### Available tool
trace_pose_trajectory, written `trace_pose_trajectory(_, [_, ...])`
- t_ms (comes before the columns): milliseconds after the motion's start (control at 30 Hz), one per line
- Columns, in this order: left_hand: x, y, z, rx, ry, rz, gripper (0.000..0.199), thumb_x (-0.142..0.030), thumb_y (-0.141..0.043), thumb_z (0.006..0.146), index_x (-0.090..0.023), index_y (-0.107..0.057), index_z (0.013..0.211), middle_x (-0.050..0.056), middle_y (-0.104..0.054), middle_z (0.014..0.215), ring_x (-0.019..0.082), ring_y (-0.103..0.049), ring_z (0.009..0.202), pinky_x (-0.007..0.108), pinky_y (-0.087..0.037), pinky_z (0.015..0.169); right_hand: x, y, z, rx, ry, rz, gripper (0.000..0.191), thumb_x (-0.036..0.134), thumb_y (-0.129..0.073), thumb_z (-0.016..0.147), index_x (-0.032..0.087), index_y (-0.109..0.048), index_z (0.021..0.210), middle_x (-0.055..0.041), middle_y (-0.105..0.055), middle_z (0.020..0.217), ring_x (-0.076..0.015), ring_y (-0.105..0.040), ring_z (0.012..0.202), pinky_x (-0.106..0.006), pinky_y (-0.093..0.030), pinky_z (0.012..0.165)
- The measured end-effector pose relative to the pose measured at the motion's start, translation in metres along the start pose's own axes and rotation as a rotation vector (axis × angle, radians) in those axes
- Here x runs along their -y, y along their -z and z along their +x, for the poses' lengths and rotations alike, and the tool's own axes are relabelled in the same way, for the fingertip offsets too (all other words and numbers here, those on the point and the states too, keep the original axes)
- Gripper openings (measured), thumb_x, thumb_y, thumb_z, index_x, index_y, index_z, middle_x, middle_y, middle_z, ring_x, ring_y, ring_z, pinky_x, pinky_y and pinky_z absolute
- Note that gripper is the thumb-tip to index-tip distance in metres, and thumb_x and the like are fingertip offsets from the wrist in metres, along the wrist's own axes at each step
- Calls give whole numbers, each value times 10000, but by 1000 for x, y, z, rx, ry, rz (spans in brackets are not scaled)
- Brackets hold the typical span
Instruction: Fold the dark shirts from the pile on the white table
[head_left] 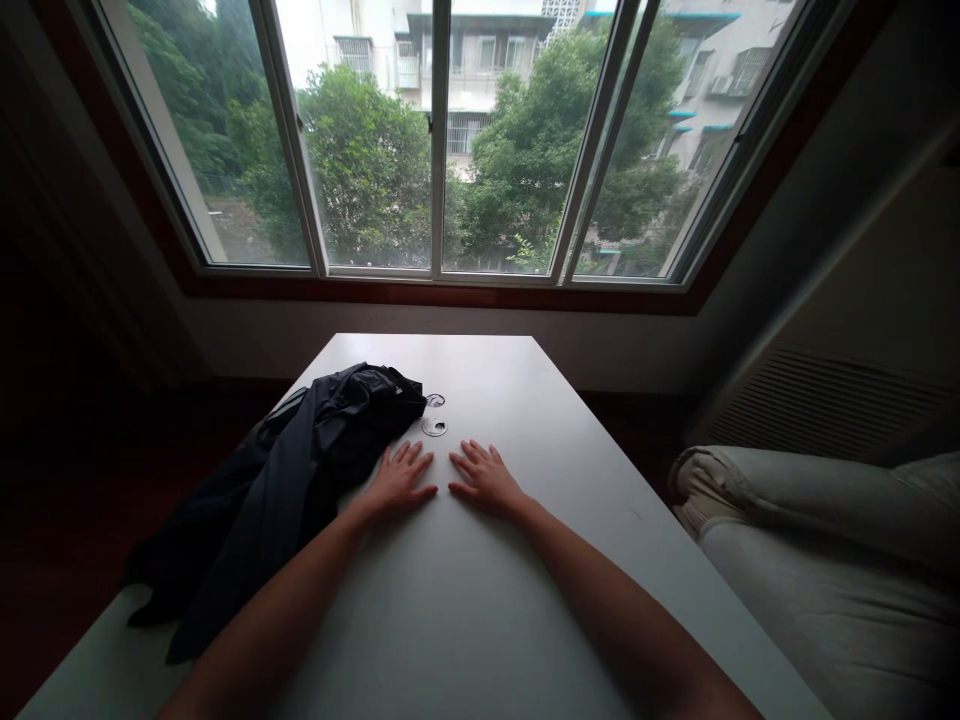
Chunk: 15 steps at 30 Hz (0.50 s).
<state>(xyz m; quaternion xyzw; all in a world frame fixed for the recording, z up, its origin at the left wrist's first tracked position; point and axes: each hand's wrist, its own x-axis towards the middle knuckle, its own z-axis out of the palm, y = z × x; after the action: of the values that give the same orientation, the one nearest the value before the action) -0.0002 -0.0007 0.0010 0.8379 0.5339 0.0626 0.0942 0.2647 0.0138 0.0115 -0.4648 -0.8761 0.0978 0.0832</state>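
Both of my hands lie flat on the white table [465,600], fingers spread and holding nothing. My left hand [399,482] rests just right of a dark garment [300,480], which is heaped along the table's left side and hangs over its edge. A little to the right, with a small gap between the thumbs, is my right hand [484,478]. Beyond the hands are two small round items or fittings on the tabletop, a nearer one [435,427] and a farther one [435,400] close to the garment's edge.
A wide window [437,140] with trees and a building outside spans the wall ahead. At the right stands a pale sofa [825,540], beside the table. Behind it is a large light-coloured unit with a slatted grille [817,400]. Dark floor shows at the left.
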Motion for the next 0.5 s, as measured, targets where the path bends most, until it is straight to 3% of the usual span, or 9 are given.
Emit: trace_pose_trajectory(500, [-2, 4, -2, 6, 5, -8, 769, -680, -476, 972, -301, -357, 1630, 92, -196, 1738, 355, -104, 1607, 633, -80, 1267, -1, -2, 1, -1, 2, -6, 732, 702, -479, 989, 301, -421, 1599, -104, -226, 1721, -312, -171, 1597, -555, -77, 1277])
